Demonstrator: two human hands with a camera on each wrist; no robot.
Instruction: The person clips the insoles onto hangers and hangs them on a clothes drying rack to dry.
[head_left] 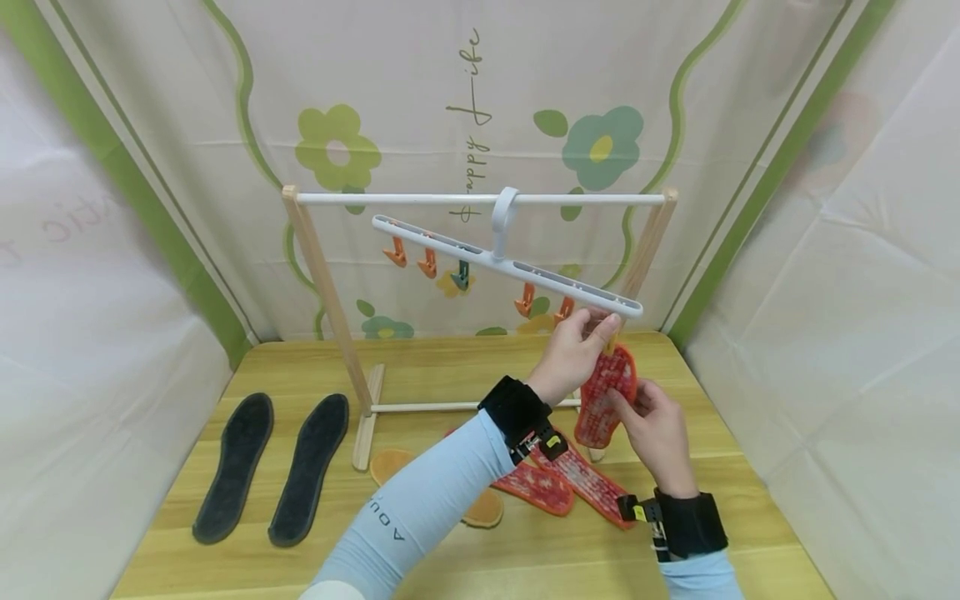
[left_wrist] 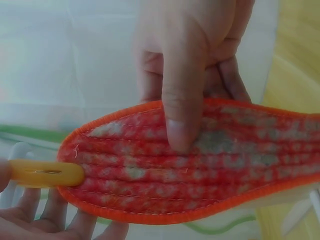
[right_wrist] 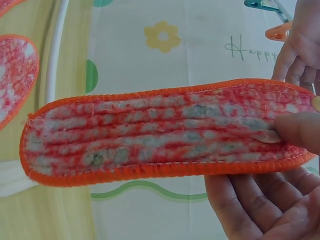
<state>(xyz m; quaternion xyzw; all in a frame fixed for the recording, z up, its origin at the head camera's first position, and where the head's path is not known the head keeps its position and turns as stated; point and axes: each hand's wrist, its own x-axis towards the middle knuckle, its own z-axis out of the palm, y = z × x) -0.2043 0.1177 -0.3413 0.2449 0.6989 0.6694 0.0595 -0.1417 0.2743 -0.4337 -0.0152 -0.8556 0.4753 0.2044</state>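
A red-and-white patterned insole (head_left: 604, 400) with an orange edge hangs below the right end of a grey clip hanger (head_left: 525, 271). My left hand (head_left: 572, 354) pinches a yellow clip (left_wrist: 47, 173) under that end. The clip's tip lies over the rounded end of the insole. With thumb in front and fingers behind, my right hand (head_left: 660, 425) grips the insole from its side; that thumb presses on the patterned face in both wrist views. The hanger tilts down to the right, its hook over the white bar (head_left: 390, 199) of a wooden-legged rack.
Several orange clips (head_left: 428, 264) and a teal clip (head_left: 461, 275) dangle from the hanger. Two black insoles (head_left: 234, 467) lie at the left of the table. More red insoles (head_left: 536, 487) and tan ones (head_left: 483, 510) lie in front of the rack, partly behind my left arm.
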